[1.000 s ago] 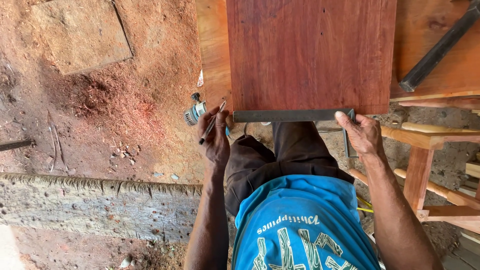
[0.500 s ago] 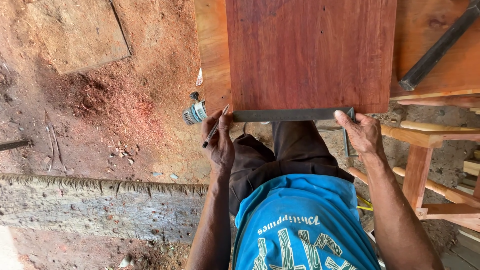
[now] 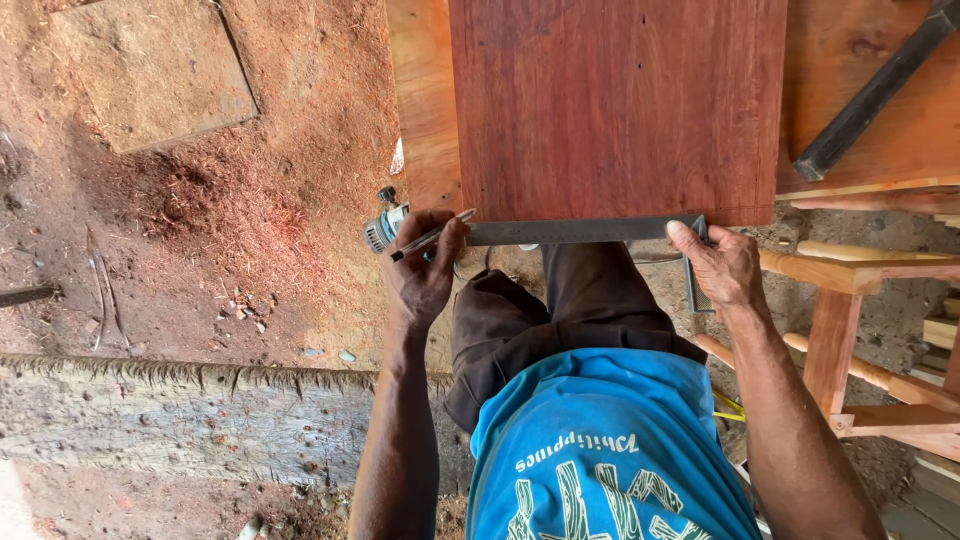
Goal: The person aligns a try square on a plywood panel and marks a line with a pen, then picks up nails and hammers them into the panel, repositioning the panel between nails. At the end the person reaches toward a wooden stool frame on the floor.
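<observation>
— What's each hand doing?

— The left hand [image 3: 420,275] is pinched around a thin dark pencil [image 3: 432,237], tip at the end of the grey steel square [image 3: 580,231]. The right hand [image 3: 725,270] grips the square's corner.

— And the square?

— Pressed along the near edge of the reddish-brown wooden board [image 3: 615,110]. Marking along it, I'd judge; a clean line calls for that square not slipping.

1 red board [image 3: 615,105], 1 steel square [image 3: 590,231], 1 pencil [image 3: 432,237], 1 power tool [image 3: 384,226], 2 hands.
</observation>
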